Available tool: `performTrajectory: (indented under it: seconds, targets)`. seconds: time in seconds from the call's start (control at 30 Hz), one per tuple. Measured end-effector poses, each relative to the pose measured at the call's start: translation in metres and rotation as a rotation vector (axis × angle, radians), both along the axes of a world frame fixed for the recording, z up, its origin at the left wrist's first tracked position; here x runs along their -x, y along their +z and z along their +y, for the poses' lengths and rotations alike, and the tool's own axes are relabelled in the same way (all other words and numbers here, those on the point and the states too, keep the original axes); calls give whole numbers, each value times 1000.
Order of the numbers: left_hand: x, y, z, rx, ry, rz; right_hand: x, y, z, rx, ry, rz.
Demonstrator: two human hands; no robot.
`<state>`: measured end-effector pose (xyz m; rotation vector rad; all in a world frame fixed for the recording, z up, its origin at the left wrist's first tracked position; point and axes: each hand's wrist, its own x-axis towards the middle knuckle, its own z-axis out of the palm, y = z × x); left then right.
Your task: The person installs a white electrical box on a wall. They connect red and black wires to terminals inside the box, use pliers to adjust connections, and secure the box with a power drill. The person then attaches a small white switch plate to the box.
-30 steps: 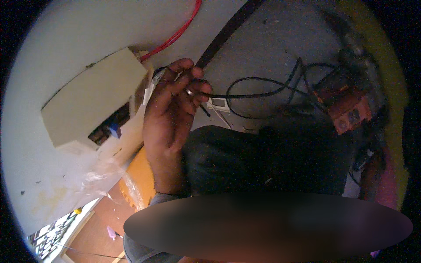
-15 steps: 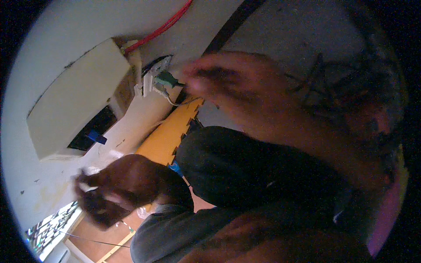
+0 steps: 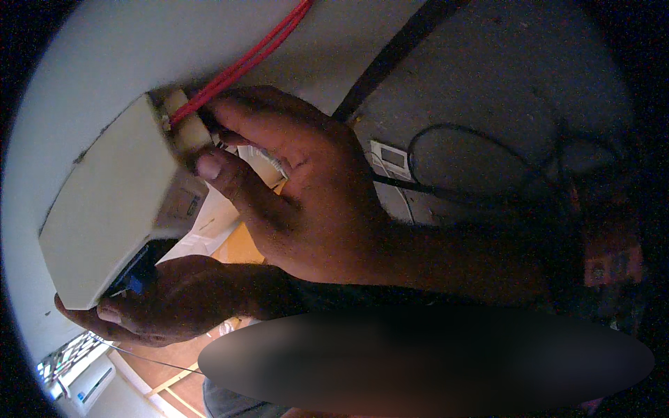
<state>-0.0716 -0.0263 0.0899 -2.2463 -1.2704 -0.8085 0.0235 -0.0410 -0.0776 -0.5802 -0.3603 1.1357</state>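
Note:
A cream plastic box (image 3: pixel 104 202) sits against the pale wall on the left, with a blue switch lever (image 3: pixel 136 284) in its dark recess. Red wires (image 3: pixel 244 63) run into its upper end. My right hand (image 3: pixel 306 188) grips that end, thumb on the near edge and fingers reaching behind beside the wires. At the lower end, my left hand (image 3: pixel 181 299) is closed round the box's bottom corner, its thumb close to the blue lever. The fingertips of my right hand are partly hidden.
Dark cables (image 3: pixel 460 129) loop across the grey surface on the right, near a small white framed plate (image 3: pixel 390 159). A dark strip (image 3: pixel 390 56) crosses the top. Yellow matting (image 3: pixel 240 244) shows between my hands. A blurred oval covers the lower middle.
Both hands, apart from the box half a second ago, now hold it at its two ends. My right hand came left over the green plug, which is now out of sight.

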Motion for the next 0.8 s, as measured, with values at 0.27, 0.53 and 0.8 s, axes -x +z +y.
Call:
performTrajectory:
  seconds: [0.27,0.53,0.8]
  targets:
    - [-4,17,-9,40,51,6,6,-18,-4,-85,-7,-215]
    - [-6,24,-18,55,87,-11,-10,-32,-8,-217,-31,-337]
    - [2,25,-20,61,70,-15,-14,-31,-7,47,481,620]
